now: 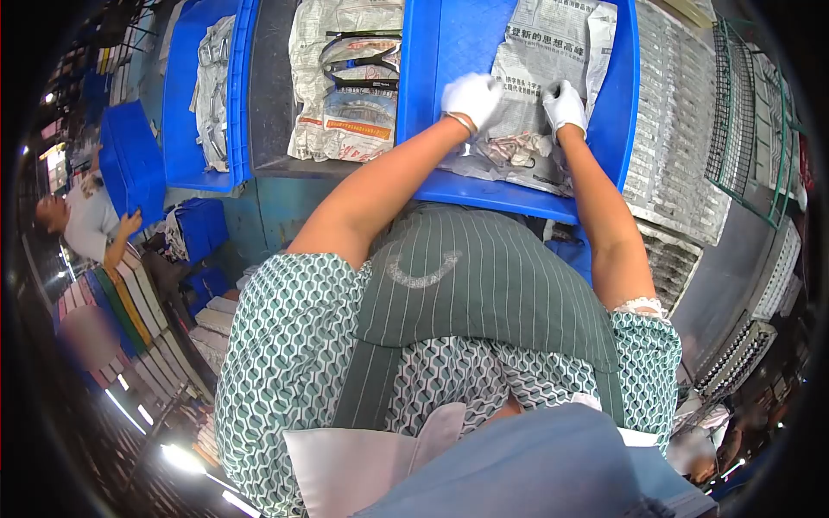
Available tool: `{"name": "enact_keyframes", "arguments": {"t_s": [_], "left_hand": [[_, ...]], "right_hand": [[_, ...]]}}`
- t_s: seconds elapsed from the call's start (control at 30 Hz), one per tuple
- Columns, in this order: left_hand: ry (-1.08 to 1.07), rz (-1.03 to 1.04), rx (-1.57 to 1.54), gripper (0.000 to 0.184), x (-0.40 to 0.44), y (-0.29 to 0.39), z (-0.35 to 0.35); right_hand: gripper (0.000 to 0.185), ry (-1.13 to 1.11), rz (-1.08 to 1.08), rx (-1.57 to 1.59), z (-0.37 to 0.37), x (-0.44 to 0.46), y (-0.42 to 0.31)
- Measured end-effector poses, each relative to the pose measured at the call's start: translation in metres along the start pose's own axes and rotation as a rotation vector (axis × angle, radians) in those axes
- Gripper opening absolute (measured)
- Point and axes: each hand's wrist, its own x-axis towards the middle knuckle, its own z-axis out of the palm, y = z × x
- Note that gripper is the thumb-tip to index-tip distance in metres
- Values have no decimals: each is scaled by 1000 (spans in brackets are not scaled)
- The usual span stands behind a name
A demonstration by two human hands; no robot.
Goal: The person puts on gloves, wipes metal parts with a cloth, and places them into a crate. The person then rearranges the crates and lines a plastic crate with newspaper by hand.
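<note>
A sheet of printed newspaper (553, 56) lies in a blue plastic bin (445, 43) in front of me. My left hand (475, 97), in a white glove, is closed at the sheet's left edge. On the sheet's right part, my right hand (566, 107), also white-gloved, has its fingers pinched together on the paper. Below and between both hands is a crumpled pale bundle with reddish marks (516, 149); I cannot make out what it is.
Left of the bin, dark-framed glasses (363, 62) rest on newspaper (345, 17). Another blue bin (180, 112) stands further left. A person (86, 203) there holds a blue bin (134, 160). Right are a grey ridged tray (673, 121) and a green wire rack (734, 112).
</note>
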Motion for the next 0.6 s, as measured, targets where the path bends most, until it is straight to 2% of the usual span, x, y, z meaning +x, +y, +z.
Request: {"name": "enact_keyframes", "arguments": {"t_s": [0.03, 0.1, 0.17, 0.23, 0.3, 0.33, 0.4, 0.43, 0.5, 0.6], "left_hand": [[184, -35, -137, 42, 11, -9, 6], [344, -167, -302, 44, 57, -42, 43], [136, -334, -580, 48, 115, -87, 110], [-93, -453, -687, 51, 84, -38, 61], [-182, 160, -73, 42, 128, -92, 125], [-337, -8, -437, 50, 106, -49, 94], [-478, 71, -400, 66, 102, -2, 70], [-337, 59, -482, 49, 111, 1, 100], [-235, 143, -592, 60, 99, 31, 95], [-673, 106, -1356, 69, 101, 47, 69]], "right_hand": [[29, 45, 10, 26, -2, 2, 0], [29, 156, -12, 72, -3, 0, -5], [36, 202, -14, 148, -8, -5, -11], [57, 123, 22, 118, -18, -8, -16], [68, 67, 78, 283, -18, -1, -10], [71, 126, 28, 309, -11, 4, -1], [76, 232, -82, 352, 0, 15, 17], [77, 176, -58, 409, -2, 17, 17], [77, 308, -86, 371, -16, 1, 17], [76, 190, -73, 433, -24, -1, 7]]}}
